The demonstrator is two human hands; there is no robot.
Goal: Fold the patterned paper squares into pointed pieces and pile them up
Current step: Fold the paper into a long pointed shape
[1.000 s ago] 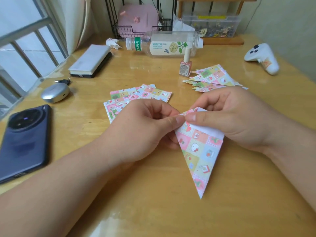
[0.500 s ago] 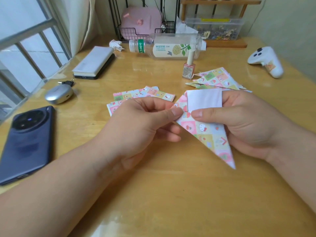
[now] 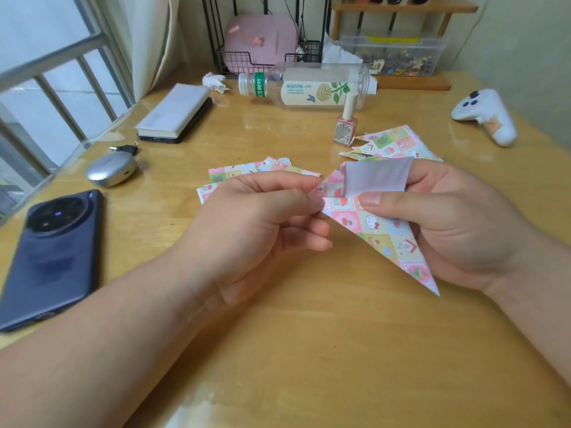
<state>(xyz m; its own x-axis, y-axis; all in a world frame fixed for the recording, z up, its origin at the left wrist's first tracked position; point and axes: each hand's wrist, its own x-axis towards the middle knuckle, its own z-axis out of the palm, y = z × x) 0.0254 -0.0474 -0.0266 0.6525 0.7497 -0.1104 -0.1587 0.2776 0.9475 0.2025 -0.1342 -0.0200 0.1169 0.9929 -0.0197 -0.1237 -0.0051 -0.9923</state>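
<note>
While both hands hold it above the table [image 3: 309, 350], the folded piece [image 3: 380, 230] sits mid-frame, off the wood, between the two hands. Left hand [image 3: 256, 217] pinches its left corner, thumb and forefinger closed on the paper. Right hand [image 3: 457, 223] grips the right side, thumb pressed on the patterned face, other fingers curled behind.

Versus a second ago: the tip pointed straight down toward the person, now it slants down-right, ending near the right wrist. The piece is turned and a bit higher. The white flap [image 3: 377, 177] at the top was a narrow strip then; now it stands up as a wide white rectangle, underside showing. Half a second ago it looked almost the same as now.

Flat patterned squares [image 3: 247, 169] lie behind the left hand, same spot as before. The pile of finished pointed pieces [image 3: 395, 143] lies behind the right hand, just beside a pink nail polish bottle [image 3: 346, 125]; neither has moved. A clear plastic bottle [image 3: 309, 88] lies on its side farther back. A dark phone [image 3: 52, 257] lies far left.
</note>
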